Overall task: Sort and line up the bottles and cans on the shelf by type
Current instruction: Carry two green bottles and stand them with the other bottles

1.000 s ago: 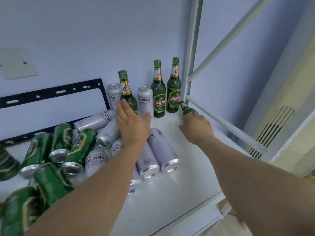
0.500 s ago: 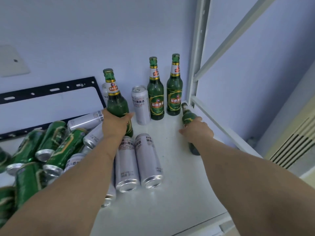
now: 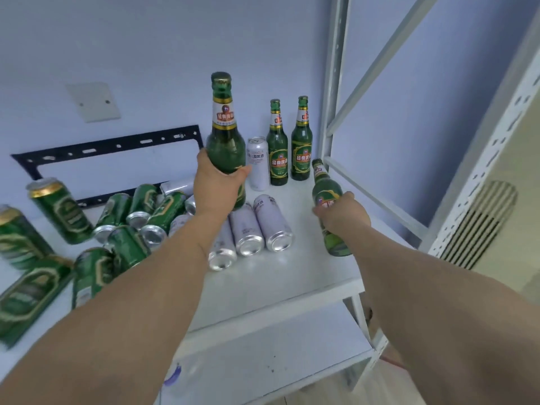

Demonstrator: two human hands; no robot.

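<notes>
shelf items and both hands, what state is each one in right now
left hand: grips a green bottle, upright
right hand: grips a second bottle, tilted
two back bottles: standing
white can: standing
three white cans: lying down
green cans: mostly toppled in a heap

The bare shelf in front of the lying silver cans gives open passage from the front edge. At the back right corner two upright green bottles and a standing silver can fill the space against the wall. The white frame post and its low rail close the right side — no way through there. To the left, a heap of green cans blocks the surface, some stacked on others.
</notes>
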